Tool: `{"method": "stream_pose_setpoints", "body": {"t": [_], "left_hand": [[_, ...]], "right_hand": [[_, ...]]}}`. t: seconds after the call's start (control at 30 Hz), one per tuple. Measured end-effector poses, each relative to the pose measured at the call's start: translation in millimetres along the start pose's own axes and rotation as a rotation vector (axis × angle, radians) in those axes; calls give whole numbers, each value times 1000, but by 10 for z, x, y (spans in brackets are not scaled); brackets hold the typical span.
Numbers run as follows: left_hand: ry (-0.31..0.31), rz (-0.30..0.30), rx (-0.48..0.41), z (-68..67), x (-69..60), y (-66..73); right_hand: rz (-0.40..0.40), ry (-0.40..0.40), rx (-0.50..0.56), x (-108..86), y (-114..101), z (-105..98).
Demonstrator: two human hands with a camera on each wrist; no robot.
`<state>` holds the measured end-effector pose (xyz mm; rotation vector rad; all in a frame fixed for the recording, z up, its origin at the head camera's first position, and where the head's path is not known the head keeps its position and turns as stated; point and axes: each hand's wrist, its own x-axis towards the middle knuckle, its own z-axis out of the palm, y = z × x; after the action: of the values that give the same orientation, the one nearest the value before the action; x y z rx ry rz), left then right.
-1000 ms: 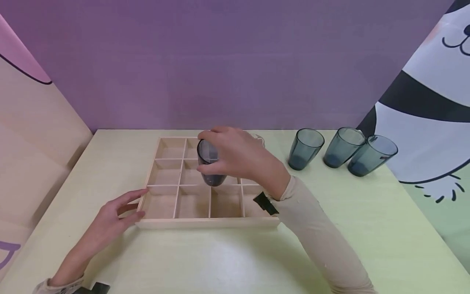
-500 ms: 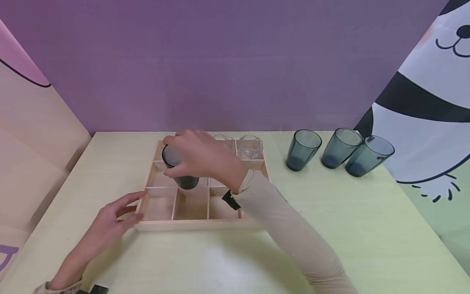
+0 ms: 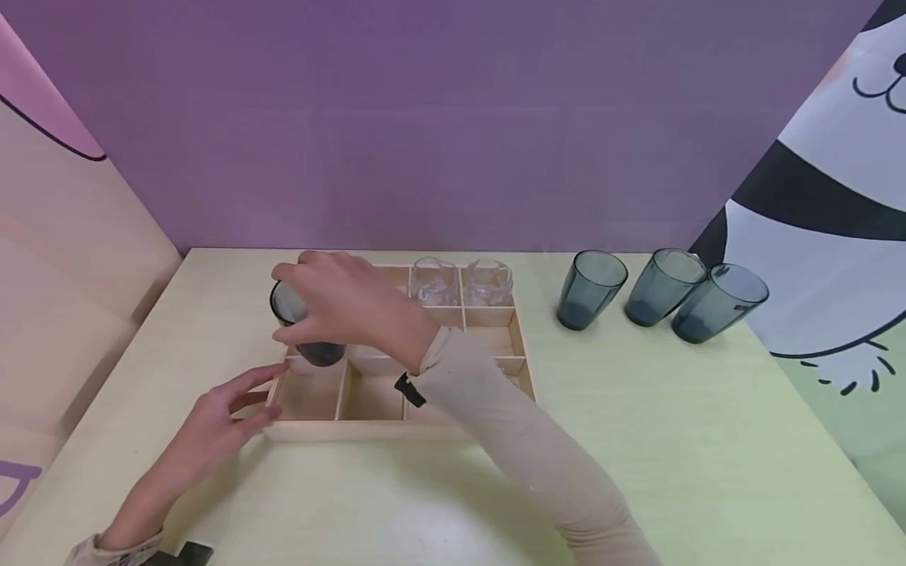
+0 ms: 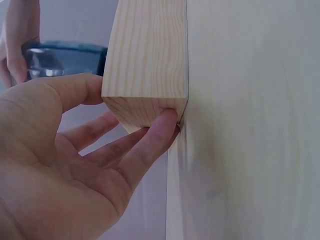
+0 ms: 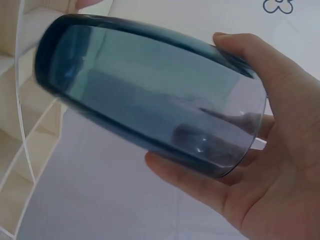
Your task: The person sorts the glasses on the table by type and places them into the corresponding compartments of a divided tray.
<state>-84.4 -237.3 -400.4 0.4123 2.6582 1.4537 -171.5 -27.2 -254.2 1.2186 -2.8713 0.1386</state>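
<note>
My right hand (image 3: 347, 303) grips a tilted blue-grey drinking glass (image 3: 320, 351) near its rim, above the left column of a divided wooden tray (image 3: 340, 431). In the right wrist view, thumb and fingers wrap the rim end of the glass (image 5: 150, 95), its thick base pointing away. My left hand (image 3: 219, 417) rests at the tray's front left corner. The left wrist view shows its loosely bent fingers (image 4: 150, 140) touching the side face of the wooden corner (image 4: 145, 55). The right forearm hides part of the tray's front right.
Two small clear glasses (image 3: 435, 283) (image 3: 488, 283) sit in the tray's back right compartments. Three more blue-grey glasses (image 3: 591, 291) stand upright on the pale table (image 3: 708, 440) at the right. A purple wall panel (image 3: 453, 126) rises behind the table.
My right hand has carried the blue-grey glass leftward across the tray, from its middle to the left column. The clear glasses have come into view. My left hand stays at the corner.
</note>
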Motion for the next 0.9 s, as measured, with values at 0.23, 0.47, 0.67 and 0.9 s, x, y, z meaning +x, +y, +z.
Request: {"method": "stream_pose_setpoints", "body": {"t": [0.23, 0.47, 0.67, 0.9], "left_hand": [[8, 3, 7, 6, 4, -14], [-1, 0, 15, -24, -7, -10], [-9, -6, -18, -25, -13, -33], [-7, -12, -8, 4, 9, -55]], "right_hand": [[20, 7, -7, 104, -31, 80], [45, 40, -21, 231, 50, 203], [59, 18, -42, 338, 98, 338], [51, -1, -10, 341, 179, 532]]}}
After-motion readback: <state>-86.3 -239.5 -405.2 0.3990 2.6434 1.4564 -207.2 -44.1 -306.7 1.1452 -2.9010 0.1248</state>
